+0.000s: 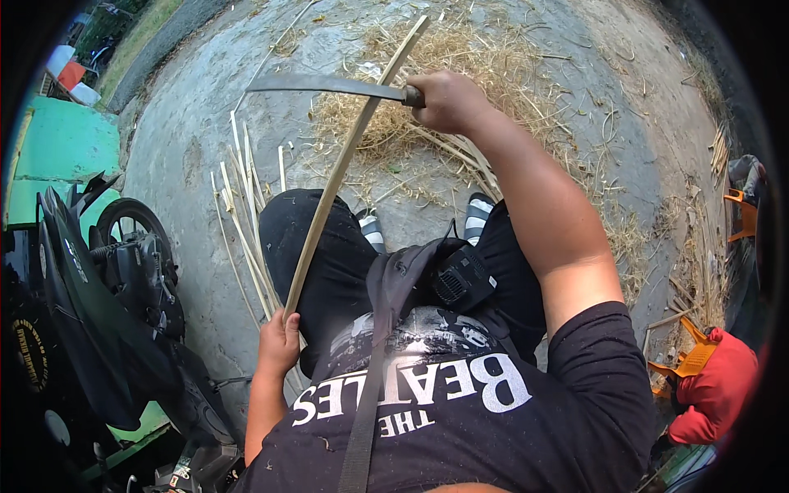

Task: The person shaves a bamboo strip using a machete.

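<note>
Motorbike: a dark motorbike (123, 279) stands at the far left, next to a green wall (70, 144).
Pale sticks: a bunch of long, thin sticks (244, 209) lies on the gray ground (197, 115), just left of the person's left knee.
Left hand: the left hand (279, 338) is closed around the low end of a wooden strip (335, 182), with the thumb up along it.
Wooden strip: it is long, flat and pale. It slants up and to the right from the left hand, in front of the left leg, and its top end is up in the air.
Knife: the long, gray blade of the knife (316, 84) points left and crosses the strip near its top. I cannot tell if they touch.
Feet: striped sandals (477, 215) show past the knees.
Right hand: the right hand (448, 100) is wrapped tight around the knife's short brown handle (416, 96).
Shavings: a big, messy heap of curly yellow shavings (501, 62) is on the ground behind the right hand.
Orange chair: one chair (693, 355) is at the far right, beside someone's red sleeve (699, 415).
</note>
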`<state>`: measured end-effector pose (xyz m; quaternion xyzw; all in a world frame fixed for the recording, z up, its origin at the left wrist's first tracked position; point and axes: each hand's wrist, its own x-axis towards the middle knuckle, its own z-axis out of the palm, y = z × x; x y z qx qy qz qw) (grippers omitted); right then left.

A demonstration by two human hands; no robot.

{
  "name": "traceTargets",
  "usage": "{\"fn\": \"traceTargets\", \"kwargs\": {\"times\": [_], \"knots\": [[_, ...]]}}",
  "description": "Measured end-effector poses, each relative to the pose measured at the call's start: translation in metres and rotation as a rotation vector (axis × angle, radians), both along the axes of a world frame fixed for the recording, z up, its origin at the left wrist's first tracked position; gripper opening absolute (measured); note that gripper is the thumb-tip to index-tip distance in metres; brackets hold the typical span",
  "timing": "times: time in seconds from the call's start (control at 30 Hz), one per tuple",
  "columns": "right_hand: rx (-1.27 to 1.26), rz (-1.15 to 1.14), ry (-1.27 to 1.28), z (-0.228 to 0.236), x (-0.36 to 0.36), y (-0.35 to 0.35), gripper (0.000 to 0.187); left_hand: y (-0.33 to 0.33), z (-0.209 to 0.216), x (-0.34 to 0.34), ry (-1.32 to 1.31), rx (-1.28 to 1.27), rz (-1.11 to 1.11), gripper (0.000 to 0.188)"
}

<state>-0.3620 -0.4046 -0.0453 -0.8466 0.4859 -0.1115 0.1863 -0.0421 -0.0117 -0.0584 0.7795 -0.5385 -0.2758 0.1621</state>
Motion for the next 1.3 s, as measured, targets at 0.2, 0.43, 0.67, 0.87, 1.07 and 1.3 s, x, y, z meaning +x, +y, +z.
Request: {"fn": "traceTargets", "kwargs": {"times": [0.2,0.43,0.67,0.87,1.07,1.3], "knots": [[0.170,0.175,0.126,0.009,0.009,0.013,0.023,-0.009,0.002,0.015,0.178,0.096,-0.009,0.047],[-0.117,0.289,0.068,0.005,0.032,0.041,0.016,0.003,-0.006,0.022,0.217,0.109,0.008,0.045],[0.068,0.156,0.046,-0.019,0.028,0.021,0.018,0.000,-0.005,0.006,0.163,0.038,0.027,0.046],[-0.139,0.256,0.029,-0.009,0.038,0.033,0.013,0.001,-0.011,0.005,0.172,0.013,0.025,0.048],[0.019,0.099,0.095,-0.014,0.024,0.015,0.018,0.006,-0.017,0.018,0.287,0.102,0.078,0.047],[-0.069,0.175,0.082,0.021,0.001,0.015,0.018,0.001,-0.012,0.017,0.743,0.201,0.206,0.041]]}}
